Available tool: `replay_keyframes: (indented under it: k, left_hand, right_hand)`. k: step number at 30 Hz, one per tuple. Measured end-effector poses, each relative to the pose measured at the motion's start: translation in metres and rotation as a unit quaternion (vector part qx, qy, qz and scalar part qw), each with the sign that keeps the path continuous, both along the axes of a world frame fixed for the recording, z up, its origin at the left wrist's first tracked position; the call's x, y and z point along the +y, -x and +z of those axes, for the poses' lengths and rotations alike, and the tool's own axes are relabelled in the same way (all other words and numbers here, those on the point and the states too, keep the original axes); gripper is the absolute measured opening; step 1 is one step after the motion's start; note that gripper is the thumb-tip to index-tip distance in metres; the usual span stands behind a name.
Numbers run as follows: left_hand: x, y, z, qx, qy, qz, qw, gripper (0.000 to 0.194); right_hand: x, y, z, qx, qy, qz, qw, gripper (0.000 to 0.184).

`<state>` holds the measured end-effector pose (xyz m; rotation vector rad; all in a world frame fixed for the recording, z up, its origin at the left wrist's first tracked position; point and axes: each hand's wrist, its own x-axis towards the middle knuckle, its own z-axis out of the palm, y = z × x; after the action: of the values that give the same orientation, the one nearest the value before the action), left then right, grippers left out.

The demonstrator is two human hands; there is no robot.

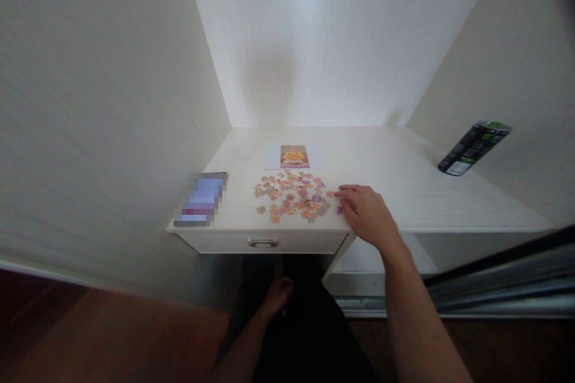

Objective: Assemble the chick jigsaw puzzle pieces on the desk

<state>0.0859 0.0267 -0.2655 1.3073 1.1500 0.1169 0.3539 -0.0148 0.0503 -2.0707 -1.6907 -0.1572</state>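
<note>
Several small jigsaw pieces (291, 196), orange, pink and purple, lie scattered on a white desk (404, 191). My right hand (366, 212) rests flat at the right edge of the pile, its fingers stretched out and touching the nearest pieces. A printed reference picture (294, 156) of an orange figure lies on white paper just behind the pile. My left hand (278, 294) hangs low below the desk's edge, over my dark lap, with fingers loosely curled and nothing visible in it.
A phone (201, 198) lies at the desk's left front. A dark can with green print (474, 147) stands at the right, near the wall. A drawer with a metal handle (263, 243) sits under the desktop. Walls enclose the desk on three sides.
</note>
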Motion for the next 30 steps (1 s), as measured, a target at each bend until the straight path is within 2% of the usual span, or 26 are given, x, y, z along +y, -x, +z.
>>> replay_keyframes:
  k: [9, 30]
  left_hand:
    - [-0.001, 0.002, 0.012, -0.009, -0.012, -0.009, 1.000, 0.024]
    - [0.000, -0.001, 0.011, 0.003, -0.005, -0.006, 1.000, 0.024]
  right_hand:
    - [-0.003, 0.003, 0.005, 0.000, 0.008, 0.001, 1.000, 0.032]
    - [-0.004, 0.006, 0.007, 0.001, 0.009, -0.005, 1.000, 0.032]
